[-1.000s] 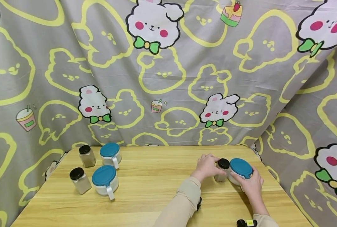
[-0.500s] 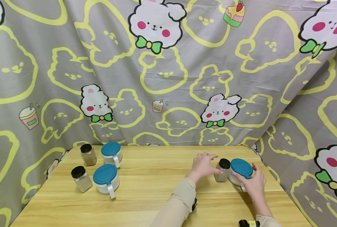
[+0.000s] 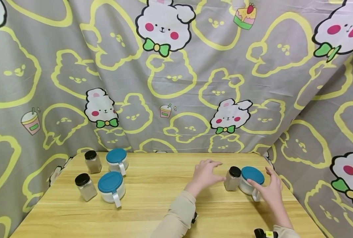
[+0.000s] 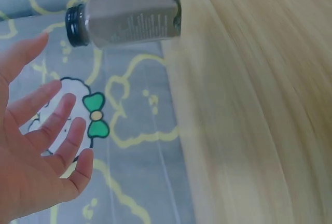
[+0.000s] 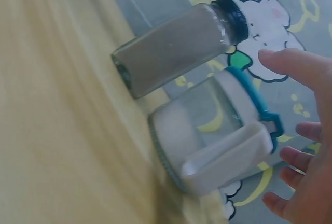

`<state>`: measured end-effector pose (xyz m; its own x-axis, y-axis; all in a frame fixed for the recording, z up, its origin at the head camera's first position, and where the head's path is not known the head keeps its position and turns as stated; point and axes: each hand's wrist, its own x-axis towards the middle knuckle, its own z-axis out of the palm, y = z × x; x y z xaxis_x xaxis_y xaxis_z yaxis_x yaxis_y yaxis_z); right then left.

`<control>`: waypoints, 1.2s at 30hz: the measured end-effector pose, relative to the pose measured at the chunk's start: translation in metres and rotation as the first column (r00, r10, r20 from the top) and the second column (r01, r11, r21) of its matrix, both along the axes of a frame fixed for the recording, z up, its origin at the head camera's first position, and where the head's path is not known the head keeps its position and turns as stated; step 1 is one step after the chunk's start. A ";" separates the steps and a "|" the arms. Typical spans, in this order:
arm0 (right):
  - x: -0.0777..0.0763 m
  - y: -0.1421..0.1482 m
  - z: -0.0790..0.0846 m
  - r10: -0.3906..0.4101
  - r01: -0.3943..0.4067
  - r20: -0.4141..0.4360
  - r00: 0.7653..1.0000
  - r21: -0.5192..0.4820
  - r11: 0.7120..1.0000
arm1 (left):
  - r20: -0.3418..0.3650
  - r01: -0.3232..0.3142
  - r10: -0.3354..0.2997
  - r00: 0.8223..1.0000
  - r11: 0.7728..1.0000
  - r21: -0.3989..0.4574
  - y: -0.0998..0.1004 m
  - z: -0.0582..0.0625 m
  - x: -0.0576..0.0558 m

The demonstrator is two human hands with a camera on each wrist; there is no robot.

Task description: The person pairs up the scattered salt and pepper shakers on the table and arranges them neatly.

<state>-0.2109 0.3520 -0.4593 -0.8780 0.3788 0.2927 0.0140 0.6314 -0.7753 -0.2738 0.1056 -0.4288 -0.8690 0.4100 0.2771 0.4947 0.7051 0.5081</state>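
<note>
On the right part of the table a black-capped glass jar point(image 3: 232, 180) of greyish powder stands close beside a clear seasoning pot point(image 3: 248, 185) with a blue lid and a white handle. My left hand point(image 3: 204, 175) is spread to the left of the jar, apart from it. Over by the pot's right side, my right hand point(image 3: 269, 190) has its thumb and fingers apart, with the thumb overlapping the lid in the head view. In the right wrist view the pot point(image 5: 207, 136) holds white contents, and the right hand point(image 5: 306, 146) is clear of it.
At the left of the wooden table point(image 3: 164, 211) stand two more blue-lidded pots, a rear one point(image 3: 117, 160) and a front one point(image 3: 112, 186). Two black-capped jars, one rear point(image 3: 93, 162) and one front point(image 3: 86, 187), stand beside them. A patterned curtain point(image 3: 176, 82) hangs behind.
The left hand has let go of the jar and moved left, away from it. The right hand has loosened from the pot and drawn back to the right. Jar and pot stay in place.
</note>
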 end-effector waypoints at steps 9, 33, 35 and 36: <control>0.006 -0.003 0.013 0.047 -0.046 -0.067 0.997 0.023 0.999 | -0.068 0.011 -0.011 0.998 1.000 0.001 -0.026 0.003 0.013; 0.002 -0.049 0.023 0.077 -0.009 -0.486 0.871 0.141 0.990 | -0.312 -0.014 -0.018 0.950 0.995 -0.101 -0.093 0.004 0.038; 0.000 -0.051 0.022 0.133 -0.031 -0.542 0.830 0.193 0.981 | -0.341 -0.008 -0.027 0.940 0.995 -0.102 -0.098 0.002 0.039; -0.001 -0.052 0.021 0.161 -0.044 -0.560 0.812 0.216 0.975 | -0.350 -0.003 -0.033 0.936 0.995 -0.101 -0.100 0.001 0.040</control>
